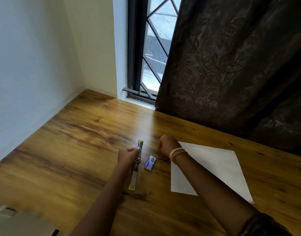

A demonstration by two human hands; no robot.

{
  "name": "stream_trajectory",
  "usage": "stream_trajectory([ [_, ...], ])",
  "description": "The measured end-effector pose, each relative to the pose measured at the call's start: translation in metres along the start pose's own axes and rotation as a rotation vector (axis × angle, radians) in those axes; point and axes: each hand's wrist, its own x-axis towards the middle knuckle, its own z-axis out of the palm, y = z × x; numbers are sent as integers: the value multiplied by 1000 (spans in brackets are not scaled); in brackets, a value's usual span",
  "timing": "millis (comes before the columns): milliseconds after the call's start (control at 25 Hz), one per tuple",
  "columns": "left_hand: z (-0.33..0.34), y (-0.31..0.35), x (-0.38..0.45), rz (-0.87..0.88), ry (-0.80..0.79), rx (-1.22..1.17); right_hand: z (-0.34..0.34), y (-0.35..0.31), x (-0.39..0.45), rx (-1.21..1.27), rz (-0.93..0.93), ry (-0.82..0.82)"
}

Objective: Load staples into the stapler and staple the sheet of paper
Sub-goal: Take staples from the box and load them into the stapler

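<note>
Wooden table [78,150] by a window — left hand [127,155] holds the opened stapler [137,165] flat for loading. Right hand [166,143] is curled; staple box [150,163] and paper [212,167] lie close.

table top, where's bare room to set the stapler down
The table is bare on the left toward the wall and at the back up to the window. It is crowded in the middle: left hand on the stapler, staple box, right hand, paper.
</note>
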Motion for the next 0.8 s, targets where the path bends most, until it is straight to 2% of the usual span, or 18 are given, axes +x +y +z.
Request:
stream_trajectory([
  [80,-3,2,-1,85,109,230,1,-1,0,60,-42,33],
  [160,-4,5,-5,182,144,390,1,3,0,113,-81,51],
  [280,-4,7,-5,240,169,522,7,10,-7,245,8,99],
  [360,-4,9,-6,249,187,543,17,10,-21,370,123,165],
  [480,-5,8,-6,282,205,572,39,4,-49,466,66,132],
  [640,-7,8,-4,294,187,572,52,-4,-64,288,-66,68],
  [800,-18,7,-14,306,260,553,49,-6,-66,318,-44,97],
])
